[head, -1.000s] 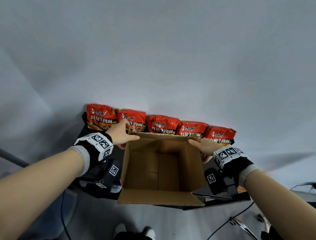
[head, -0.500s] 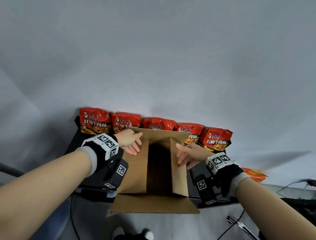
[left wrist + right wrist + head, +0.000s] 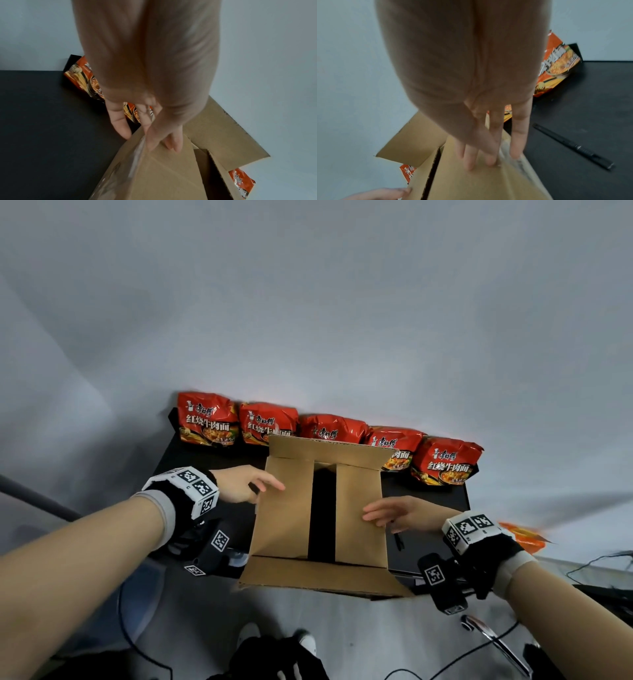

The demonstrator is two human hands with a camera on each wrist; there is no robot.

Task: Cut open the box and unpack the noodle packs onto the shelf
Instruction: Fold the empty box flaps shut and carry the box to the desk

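Note:
A brown cardboard box (image 3: 325, 575) stands on the black shelf (image 3: 205, 463). Its two side flaps are folded inward, with a dark gap between them. My left hand (image 3: 263, 486) presses flat on the left flap (image 3: 163, 169) with straight fingers. My right hand (image 3: 373, 513) lies flat on the right flap (image 3: 471, 180), fingers straight. The far flap (image 3: 329, 450) stands up and the near flap hangs outward. Several red noodle packs (image 3: 207, 419) lean in a row against the wall behind the box. The box's inside is hidden.
A black utility knife (image 3: 573, 146) lies on the shelf just right of the box. An orange pack (image 3: 524, 535) lies beyond the shelf's right edge. Cables and a chair base (image 3: 493, 642) are on the floor below, near my shoes (image 3: 250, 635).
The side flaps, spread wide a second ago, have been folded inward over the box. Both hands moved from the box's rim onto the flaps, and the gap has narrowed.

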